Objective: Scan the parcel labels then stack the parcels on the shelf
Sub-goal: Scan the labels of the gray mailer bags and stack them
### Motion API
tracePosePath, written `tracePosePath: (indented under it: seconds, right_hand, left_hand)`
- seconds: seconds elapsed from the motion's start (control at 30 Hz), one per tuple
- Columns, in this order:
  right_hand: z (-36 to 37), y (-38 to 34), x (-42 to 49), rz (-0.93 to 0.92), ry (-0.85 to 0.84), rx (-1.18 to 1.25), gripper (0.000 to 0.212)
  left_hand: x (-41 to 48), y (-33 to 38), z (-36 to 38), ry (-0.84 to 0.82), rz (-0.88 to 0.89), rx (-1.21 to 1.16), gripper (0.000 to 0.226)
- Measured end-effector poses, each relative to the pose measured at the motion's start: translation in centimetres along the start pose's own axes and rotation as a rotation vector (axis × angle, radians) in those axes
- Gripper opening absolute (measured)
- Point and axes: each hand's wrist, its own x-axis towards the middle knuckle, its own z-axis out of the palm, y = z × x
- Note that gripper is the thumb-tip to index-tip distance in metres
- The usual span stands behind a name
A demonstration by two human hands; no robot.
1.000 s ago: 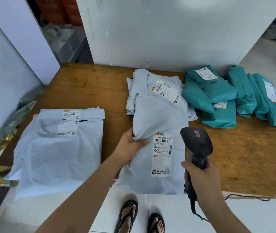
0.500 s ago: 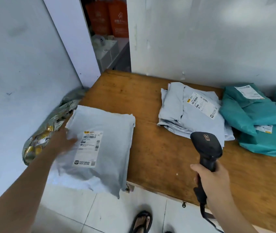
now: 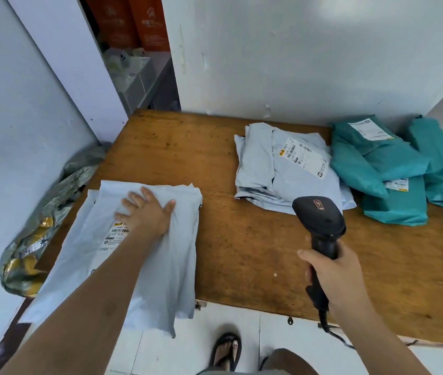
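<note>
A stack of pale grey parcels (image 3: 160, 255) lies at the left end of the wooden shelf board (image 3: 242, 239), overhanging its front edge. My left hand (image 3: 147, 212) presses flat on the top parcel, fingers straight, partly covering its white label (image 3: 115, 236). My right hand (image 3: 333, 274) grips the handle of a black barcode scanner (image 3: 319, 215), held above the board's middle. Another pile of grey parcels (image 3: 287, 169) with a label facing up lies at the back centre. Teal parcels (image 3: 385, 169) are heaped to its right.
A crumpled gold-and-grey foil bag (image 3: 36, 239) is wedged between the board and the left wall. White walls close the back and left. Behind a gap at upper left stand orange boxes (image 3: 133, 23). The scanner cable (image 3: 339, 339) hangs over the front edge; my sandalled foot (image 3: 225, 350) is below.
My left hand carried the front grey parcel from the middle pile to the left stack and now presses flat on it. The scanner hand has stayed put; my view swung left.
</note>
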Motion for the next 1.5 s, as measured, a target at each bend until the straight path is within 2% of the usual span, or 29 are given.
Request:
tracePosePath:
  seconds: [0.2,0.3,0.37,0.47,0.5,0.53,0.57,0.63,0.67,0.7,0.77,0.87,0.93,1.03,1.13,1.2,1.27,1.4,1.5]
  right_hand:
    - [-2.0,-0.3,0.8,-0.001,-0.042,-0.018,0.014]
    - [-3.8,-1.2,2.3,-0.027,-0.053,-0.046,0.016]
    - [-5.2,-1.7,3.5,-0.03,-0.054,-0.057,0.015]
    - [-7.6,-2.3,5.2,-0.035,-0.076,-0.06,0.013]
    - [-8.4,-2.4,5.6,-0.034,-0.082,-0.066,0.013]
    - [-9.1,-2.5,6.1,-0.03,-0.085,-0.066,0.013]
    - [-9.9,-2.6,6.5,-0.023,-0.085,-0.058,0.014]
    - [-11.4,-2.8,7.3,-0.008,-0.083,-0.047,0.016]
    - [-12.1,-2.8,7.5,-0.002,-0.087,-0.047,0.016]
    - [-12.8,-2.8,7.6,0.002,-0.091,-0.049,0.016]
    - [-14.1,-2.6,7.7,0.009,-0.095,-0.053,0.015]
    - [-15.8,-1.9,8.0,0.044,-0.087,-0.053,0.014]
    - [-16.7,-1.3,8.0,0.073,-0.088,-0.045,0.012]
    - [-17.2,-0.7,8.0,0.097,-0.103,-0.04,0.011]
    - [-17.1,-0.6,7.8,0.1,-0.121,-0.033,0.011]
    - [-16.7,-0.5,7.6,0.092,-0.134,-0.025,0.009]
    - [-16.0,-0.5,7.2,0.078,-0.153,-0.015,0.01]
    - [-13.4,0.0,5.9,0.097,-0.179,0.022,0.009]
    - [-11.0,0.6,4.4,0.135,-0.22,0.036,0.014]
  left_hand:
    - [2.6,0.7,-0.7,-0.001,-0.073,-0.015,0.088]
    - [1.9,2.8,-0.1,0.127,-0.085,-0.038,0.069]
    - [0.1,6.0,0.5,0.244,-0.032,-0.045,0.06]
    - [-4.0,13.0,1.5,0.357,0.196,-0.212,0.054]
    - [-5.5,15.6,1.9,0.291,0.245,-0.341,0.049]
    - [-6.8,18.1,2.4,0.13,0.235,-0.493,0.044]
    - [-7.8,20.5,2.8,-0.097,0.168,-0.672,0.043]
    - [-8.9,24.4,3.4,-0.531,-0.124,-1.114,0.045]
    - [-8.8,25.8,3.6,-0.644,-0.247,-1.324,0.044]
    - [-8.5,26.7,3.9,-0.691,-0.315,-1.491,0.041]
    - [-7.6,28.1,4.6,-0.694,-0.387,-1.648,0.04]
    - [-6.1,29.1,5.9,-0.595,-0.423,-1.656,0.062]
    - [-5.3,29.1,6.5,-0.543,-0.397,-1.678,0.065]
    - [-4.3,28.8,6.7,-0.507,-0.312,-1.738,0.058]
    - [-5.1,27.6,6.1,-0.464,-0.232,-1.861,0.038]
    - [-6.6,25.4,5.8,-0.485,-0.129,-1.81,0.026]
    - [-8.0,21.6,5.9,-0.547,-0.054,-1.702,0.025]
    - [-10.4,14.9,6.7,-0.712,-0.008,-1.42,0.057]
    - [-12.1,12.7,8.2,-0.764,-0.039,-1.365,0.063]
